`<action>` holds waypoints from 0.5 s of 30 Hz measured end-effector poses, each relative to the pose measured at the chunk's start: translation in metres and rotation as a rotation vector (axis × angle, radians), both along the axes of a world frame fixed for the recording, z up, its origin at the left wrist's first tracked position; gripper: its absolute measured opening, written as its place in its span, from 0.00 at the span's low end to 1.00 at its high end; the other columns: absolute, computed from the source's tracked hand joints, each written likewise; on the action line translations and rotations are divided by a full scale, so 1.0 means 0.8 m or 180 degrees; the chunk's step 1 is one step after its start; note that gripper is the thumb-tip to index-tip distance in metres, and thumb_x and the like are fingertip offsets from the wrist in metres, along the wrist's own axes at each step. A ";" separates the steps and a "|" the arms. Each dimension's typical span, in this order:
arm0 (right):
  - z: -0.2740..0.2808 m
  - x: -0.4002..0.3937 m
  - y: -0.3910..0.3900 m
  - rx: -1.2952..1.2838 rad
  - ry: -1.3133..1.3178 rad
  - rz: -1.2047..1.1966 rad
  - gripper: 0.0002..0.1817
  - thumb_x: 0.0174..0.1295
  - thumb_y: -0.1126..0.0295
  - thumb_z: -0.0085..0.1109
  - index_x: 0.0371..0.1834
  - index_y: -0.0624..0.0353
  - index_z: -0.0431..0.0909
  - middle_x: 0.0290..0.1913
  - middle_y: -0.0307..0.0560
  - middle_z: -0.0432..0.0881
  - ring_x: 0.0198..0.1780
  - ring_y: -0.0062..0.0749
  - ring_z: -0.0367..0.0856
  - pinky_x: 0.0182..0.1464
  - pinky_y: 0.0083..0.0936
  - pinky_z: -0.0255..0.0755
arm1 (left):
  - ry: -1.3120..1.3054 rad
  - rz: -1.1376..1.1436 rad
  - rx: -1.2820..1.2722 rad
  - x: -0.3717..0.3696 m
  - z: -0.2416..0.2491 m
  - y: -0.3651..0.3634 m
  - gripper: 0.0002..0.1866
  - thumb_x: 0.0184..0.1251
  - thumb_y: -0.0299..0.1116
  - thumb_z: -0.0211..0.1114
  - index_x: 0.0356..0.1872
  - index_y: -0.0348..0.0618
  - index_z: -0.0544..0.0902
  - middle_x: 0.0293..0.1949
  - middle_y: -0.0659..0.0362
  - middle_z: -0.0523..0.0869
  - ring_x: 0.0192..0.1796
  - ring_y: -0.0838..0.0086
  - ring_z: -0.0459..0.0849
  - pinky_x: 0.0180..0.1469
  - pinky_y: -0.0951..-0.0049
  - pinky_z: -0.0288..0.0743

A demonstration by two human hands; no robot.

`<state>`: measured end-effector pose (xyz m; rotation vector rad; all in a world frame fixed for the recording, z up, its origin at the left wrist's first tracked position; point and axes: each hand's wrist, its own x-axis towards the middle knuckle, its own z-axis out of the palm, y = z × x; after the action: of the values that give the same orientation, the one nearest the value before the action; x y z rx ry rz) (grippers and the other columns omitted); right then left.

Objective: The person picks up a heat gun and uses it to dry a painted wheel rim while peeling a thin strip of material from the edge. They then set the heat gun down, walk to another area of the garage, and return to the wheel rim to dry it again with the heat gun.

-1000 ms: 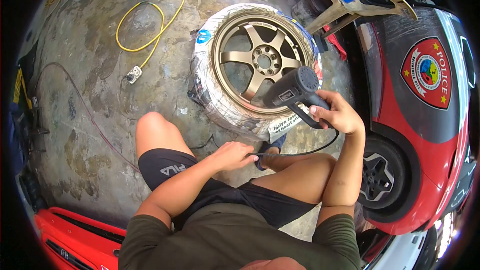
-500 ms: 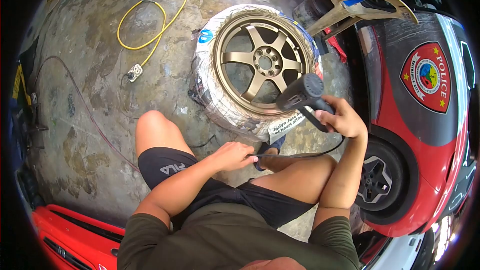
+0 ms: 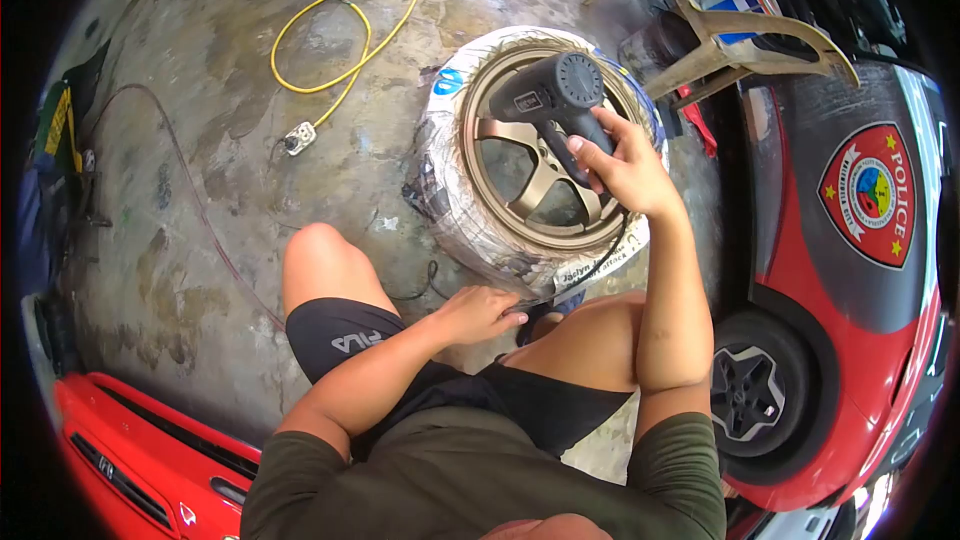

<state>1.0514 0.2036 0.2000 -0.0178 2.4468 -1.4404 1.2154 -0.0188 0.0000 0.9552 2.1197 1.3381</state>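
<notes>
My right hand (image 3: 632,165) is wrapped round the handle of a black heat gun or hair dryer (image 3: 545,95), held above the upper part of a bronze six-spoke wheel (image 3: 541,192). The wheel lies flat on the floor, its tire covered with printed paper (image 3: 452,185). Near the paper's lower edge, my left hand (image 3: 480,314) has its fingers together around the tool's black cord, which runs toward the right hand. What lies beneath the left fingers is partly hidden.
A yellow extension cord (image 3: 368,40) with a white socket (image 3: 299,138) lies on the floor at upper left. A plastic chair (image 3: 735,45) stands at upper right. A red and grey car (image 3: 830,340) is at right, red bodywork (image 3: 140,460) at lower left.
My right hand has carried the black tool up and left, from the wheel's lower right rim to over its upper spokes. The view has shifted slightly, and the cord now hangs across the wheel's lower right.
</notes>
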 end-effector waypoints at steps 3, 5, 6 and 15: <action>0.016 0.002 0.013 -0.0015 -0.0366 0.0528 0.18 0.74 0.66 0.71 0.59 0.67 0.81 0.28 0.35 0.81 0.22 0.15 0.74 0.25 0.18 0.66 | -0.0021 0.0097 0.0050 -0.001 -0.001 -0.003 0.22 0.81 0.50 0.64 0.38 0.39 0.80 0.31 0.46 0.86 0.39 0.42 0.88 0.42 0.44 0.78; 0.015 0.008 0.022 0.0015 -0.0580 0.0827 0.27 0.72 0.61 0.73 0.64 0.71 0.80 0.27 0.34 0.80 0.23 0.15 0.75 0.25 0.19 0.68 | 0.0007 0.0082 0.0064 0.001 -0.003 -0.003 0.22 0.81 0.50 0.64 0.38 0.39 0.80 0.33 0.46 0.87 0.39 0.42 0.88 0.42 0.43 0.79; 0.013 0.010 0.019 0.0087 -0.0565 0.0897 0.27 0.71 0.61 0.73 0.64 0.71 0.80 0.27 0.35 0.81 0.23 0.16 0.76 0.26 0.20 0.69 | 0.0019 0.0061 0.0073 0.003 -0.004 -0.002 0.22 0.81 0.51 0.64 0.38 0.39 0.80 0.33 0.47 0.87 0.39 0.42 0.89 0.42 0.43 0.79; -0.021 -0.026 -0.027 0.0230 0.0402 0.0356 0.27 0.72 0.63 0.74 0.66 0.70 0.79 0.32 0.39 0.83 0.27 0.17 0.77 0.30 0.21 0.72 | -0.0145 -0.0061 -0.0148 0.012 0.002 0.007 0.24 0.82 0.52 0.63 0.36 0.38 0.81 0.37 0.45 0.89 0.42 0.40 0.89 0.43 0.42 0.81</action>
<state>1.0304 0.1818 0.1828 -0.2333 2.5522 -1.3403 1.2249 -0.0132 0.0016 0.9154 2.0932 1.2835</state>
